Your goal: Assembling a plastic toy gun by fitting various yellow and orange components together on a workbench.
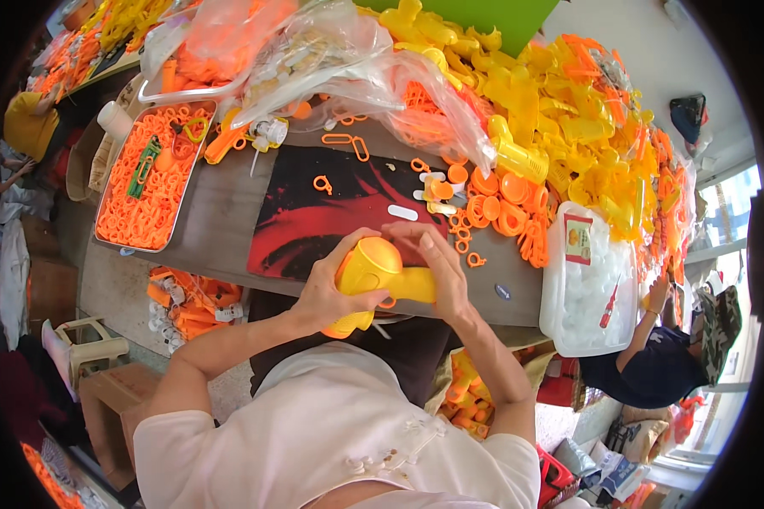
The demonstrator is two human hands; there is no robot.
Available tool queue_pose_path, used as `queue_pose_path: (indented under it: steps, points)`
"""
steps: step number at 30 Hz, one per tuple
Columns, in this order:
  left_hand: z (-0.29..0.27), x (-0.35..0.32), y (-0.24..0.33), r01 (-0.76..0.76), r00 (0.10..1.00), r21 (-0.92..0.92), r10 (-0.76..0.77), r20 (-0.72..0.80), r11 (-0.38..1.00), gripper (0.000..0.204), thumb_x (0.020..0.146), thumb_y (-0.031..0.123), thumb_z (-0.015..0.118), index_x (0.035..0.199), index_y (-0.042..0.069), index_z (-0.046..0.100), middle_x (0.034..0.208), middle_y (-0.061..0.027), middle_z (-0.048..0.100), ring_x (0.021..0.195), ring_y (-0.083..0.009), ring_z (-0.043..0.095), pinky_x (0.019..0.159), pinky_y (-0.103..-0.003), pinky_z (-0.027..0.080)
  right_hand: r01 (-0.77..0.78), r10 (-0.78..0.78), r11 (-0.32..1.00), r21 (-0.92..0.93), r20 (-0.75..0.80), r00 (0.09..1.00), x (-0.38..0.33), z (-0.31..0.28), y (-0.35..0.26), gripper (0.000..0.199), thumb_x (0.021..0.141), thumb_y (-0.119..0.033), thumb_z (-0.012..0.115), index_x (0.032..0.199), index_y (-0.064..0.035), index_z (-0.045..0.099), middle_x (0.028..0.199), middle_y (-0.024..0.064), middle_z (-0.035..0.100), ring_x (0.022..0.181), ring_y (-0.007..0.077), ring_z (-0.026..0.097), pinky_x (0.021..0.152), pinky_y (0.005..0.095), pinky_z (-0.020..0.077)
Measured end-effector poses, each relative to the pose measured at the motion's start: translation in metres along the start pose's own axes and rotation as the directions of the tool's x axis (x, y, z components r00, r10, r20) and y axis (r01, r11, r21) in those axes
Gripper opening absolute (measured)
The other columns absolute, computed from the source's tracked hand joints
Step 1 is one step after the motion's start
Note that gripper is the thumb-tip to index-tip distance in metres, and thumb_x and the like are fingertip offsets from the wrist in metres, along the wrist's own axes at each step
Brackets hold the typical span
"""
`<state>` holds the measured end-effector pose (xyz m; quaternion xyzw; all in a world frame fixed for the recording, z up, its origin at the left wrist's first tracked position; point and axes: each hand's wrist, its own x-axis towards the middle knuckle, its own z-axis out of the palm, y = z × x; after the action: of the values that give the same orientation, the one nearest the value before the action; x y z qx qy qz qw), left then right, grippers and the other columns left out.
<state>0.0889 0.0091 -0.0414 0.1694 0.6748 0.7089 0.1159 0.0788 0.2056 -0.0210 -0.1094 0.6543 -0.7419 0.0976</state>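
Note:
A yellow plastic toy body [373, 270], shaped like a hair dryer or gun, is held over the near edge of the table [221, 212]. My left hand [327, 287] wraps its rounded end. My right hand [437, 261] grips the barrel end, fingers pressed on top. An orange ring part [388, 302] peeks out under the toy. A small white flat piece [402, 212] and loose orange rings [463, 242] lie on the red and black mat [314, 220] just beyond my hands.
A metal tray [148, 182] of orange rings sits at left. A heap of yellow toy bodies [560, 110] and clear bags [331, 59] fills the back. A white tub [590, 288] stands right, beside another person [654, 356]. Orange parts [187, 301] lie under the table.

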Motion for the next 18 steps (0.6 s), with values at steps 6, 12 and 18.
queue_pose_path:
  steps: [6, 12, 18]
  points:
    - [0.016, 0.010, 0.000, 0.150, 0.986, -0.210, -0.162, -0.037, 0.966, 0.071, 0.079, 0.013, 0.075, 0.140, 0.004, 0.038, 0.117, -0.0085, 0.058, 0.104, -0.0135, 0.058, 0.091, -0.030, 0.049, 0.090, -0.091, 0.959, 0.269, -0.010, 0.996, 0.009, -0.017, -0.005, 0.053, 0.102, -0.046, 0.033, 0.125, -0.0011, 0.048, 0.135, 0.0180, 0.050, 0.126, 0.0288, 0.047, 0.110, 0.0444, 0.0328]
    - [0.018, 0.020, 0.014, 0.225, 0.974, -0.233, -0.225, 0.026, 0.946, 0.071, 0.079, 0.018, 0.075, 0.139, 0.005, 0.039, 0.113, -0.0084, 0.060, 0.102, -0.0148, 0.059, 0.090, -0.030, 0.049, -0.052, 0.038, 0.817, 0.574, 0.037, 0.999, 0.006, -0.024, -0.007, 0.050, 0.102, -0.046, 0.036, 0.127, -0.0042, 0.047, 0.134, 0.0166, 0.051, 0.126, 0.0286, 0.048, 0.108, 0.0438, 0.0375]
    - [0.028, 0.005, 0.016, 0.029, 0.997, -0.011, -0.029, -0.066, 1.000, 0.069, 0.075, 0.013, 0.076, 0.134, 0.004, 0.041, 0.111, -0.0089, 0.061, 0.096, -0.0157, 0.062, 0.087, -0.031, 0.050, -0.199, 0.208, 0.929, 0.311, 0.004, 0.978, -0.002, -0.021, -0.016, 0.056, 0.097, -0.053, 0.045, 0.121, -0.0023, 0.054, 0.129, 0.0143, 0.055, 0.121, 0.0246, 0.051, 0.101, 0.0399, 0.0434]
